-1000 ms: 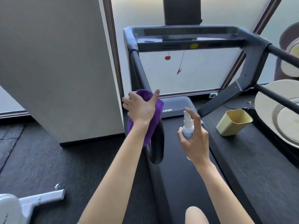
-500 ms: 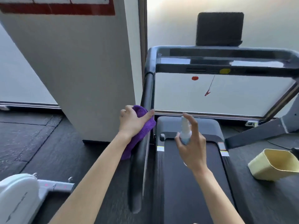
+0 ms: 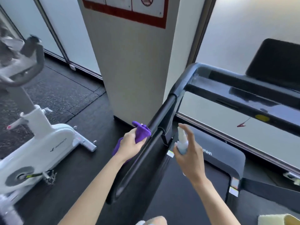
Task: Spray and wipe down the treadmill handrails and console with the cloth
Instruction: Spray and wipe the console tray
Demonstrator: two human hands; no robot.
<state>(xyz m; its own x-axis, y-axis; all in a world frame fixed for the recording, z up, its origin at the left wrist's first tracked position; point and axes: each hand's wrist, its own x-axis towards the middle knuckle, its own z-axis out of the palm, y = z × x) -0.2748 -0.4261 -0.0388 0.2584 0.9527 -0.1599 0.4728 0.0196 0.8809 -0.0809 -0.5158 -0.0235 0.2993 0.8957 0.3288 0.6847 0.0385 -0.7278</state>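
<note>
Against the black padded left handrail (image 3: pixel 155 127) of the treadmill, the left hand (image 3: pixel 131 144) grips a bunched purple cloth (image 3: pixel 140 132), pressing it to the rail's outer side. Just right of the rail, the right hand (image 3: pixel 189 153) is wrapped around a small pale-blue spray bottle (image 3: pixel 181 142), forefinger on its nozzle. Beyond both hands runs the glossy dark console (image 3: pixel 240 93). Far left of the left hand stands a white exercise bike (image 3: pixel 40 150).
</note>
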